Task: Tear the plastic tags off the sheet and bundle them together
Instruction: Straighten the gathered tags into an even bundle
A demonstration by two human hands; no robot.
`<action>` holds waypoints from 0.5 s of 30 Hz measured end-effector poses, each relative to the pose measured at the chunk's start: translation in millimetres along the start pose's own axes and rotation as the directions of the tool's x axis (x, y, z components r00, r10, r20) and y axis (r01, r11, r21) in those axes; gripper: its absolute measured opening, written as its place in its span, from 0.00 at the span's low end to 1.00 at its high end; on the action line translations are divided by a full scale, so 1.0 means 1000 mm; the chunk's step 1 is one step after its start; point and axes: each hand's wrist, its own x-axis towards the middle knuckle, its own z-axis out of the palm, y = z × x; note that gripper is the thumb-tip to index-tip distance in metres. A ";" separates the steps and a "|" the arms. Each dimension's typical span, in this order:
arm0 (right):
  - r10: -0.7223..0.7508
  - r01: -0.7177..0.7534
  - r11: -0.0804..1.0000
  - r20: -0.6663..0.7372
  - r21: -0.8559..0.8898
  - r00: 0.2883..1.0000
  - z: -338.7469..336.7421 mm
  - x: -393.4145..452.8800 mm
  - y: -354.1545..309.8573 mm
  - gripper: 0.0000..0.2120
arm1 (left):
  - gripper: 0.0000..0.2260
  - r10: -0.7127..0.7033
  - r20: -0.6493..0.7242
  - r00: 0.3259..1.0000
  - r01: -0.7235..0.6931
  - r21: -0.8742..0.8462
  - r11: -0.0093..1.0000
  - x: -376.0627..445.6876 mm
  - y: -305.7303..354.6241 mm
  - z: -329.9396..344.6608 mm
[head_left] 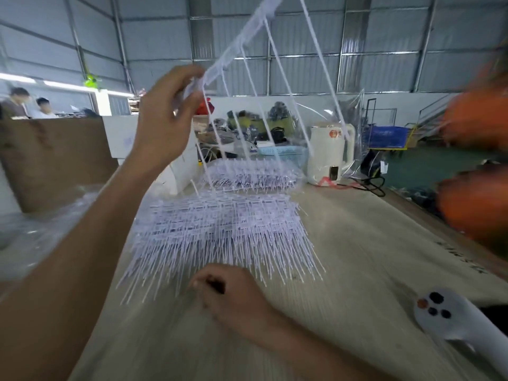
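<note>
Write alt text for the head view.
A person's left hand holds up a white plastic tag strip with long tags dangling, while the right hand, fingers curled, rests on the table by a pile of tags. Behind stand a second pile and a white kettle.

Single view, head-mounted wide-angle camera. It looks forward and slightly down along the pale wooden tabletop (357, 270) toward the grey corrugated metal wall (384, 50), edges curved by the lens. It sits close: the left hand (165, 119) is raised mid-frame and the right hand (231, 292) low. No second view.
</note>
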 end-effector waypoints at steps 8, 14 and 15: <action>0.456 0.025 0.656 -0.422 0.754 0.784 -0.109 0.021 -0.008 0.12 | 0.14 0.034 0.516 0.856 -0.173 0.223 0.959 -0.064 -0.037 0.012; 0.386 -0.062 0.636 -0.248 0.769 0.888 -0.157 0.012 0.018 0.18 | 0.15 0.025 0.623 0.782 -0.233 0.255 0.938 -0.082 -0.039 0.003; 0.364 -0.058 0.699 -0.285 0.712 0.887 -0.158 0.014 0.019 0.13 | 0.16 -0.002 0.657 0.754 -0.202 0.234 0.951 -0.083 -0.037 0.001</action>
